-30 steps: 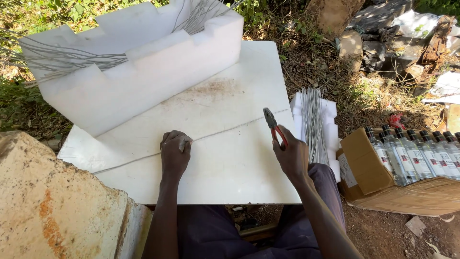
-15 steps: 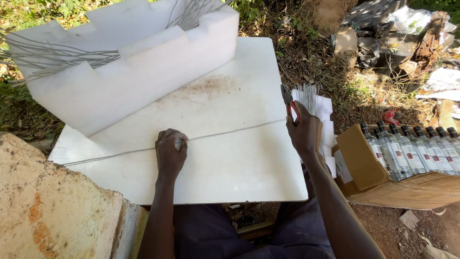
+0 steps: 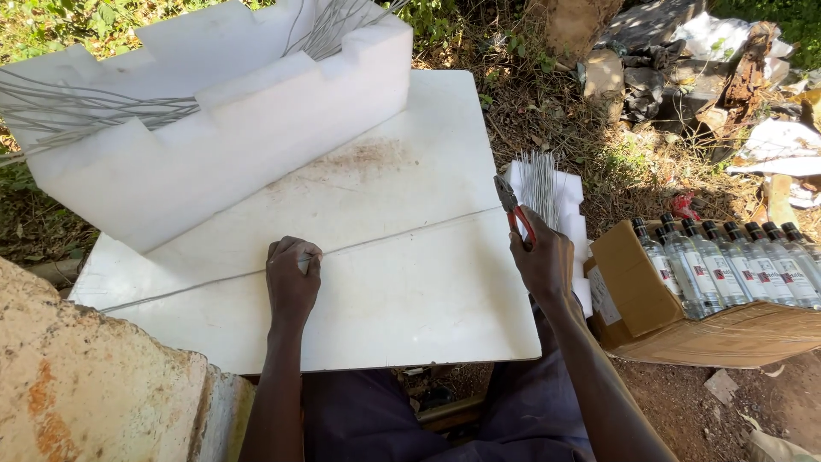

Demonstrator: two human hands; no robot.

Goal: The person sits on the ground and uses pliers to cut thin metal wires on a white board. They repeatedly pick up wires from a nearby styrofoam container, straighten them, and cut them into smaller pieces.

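On the white tabletop (image 3: 402,316), my left hand (image 3: 292,278) is curled into a loose fist, pinning a long thin wire (image 3: 402,235) flat against the board. The wire runs across the whole slab, from the left edge up to the right edge, right under my knuckles. My right hand (image 3: 540,261) is at the right edge of the tabletop, wrapped tight around a pair of red-handled pliers (image 3: 513,208), nose pointing up and away from me, sitting just about where the wire meets the edge. Can't tell if the plier nose is actually biting the wire or just next to it.

Just past the pliers there's a bundle of cut wire pieces (image 3: 539,181) lying on a white foam bit (image 3: 571,224). Right of that, an open cardboard box (image 3: 650,299) with a row of clear bottles (image 3: 727,261) lying in it. At the back of the tabletop sits a big notched white foam block (image 3: 222,145) with more wires (image 3: 94,107) sticking out of its notches. A rough stone block (image 3: 85,385) is by my left arm.
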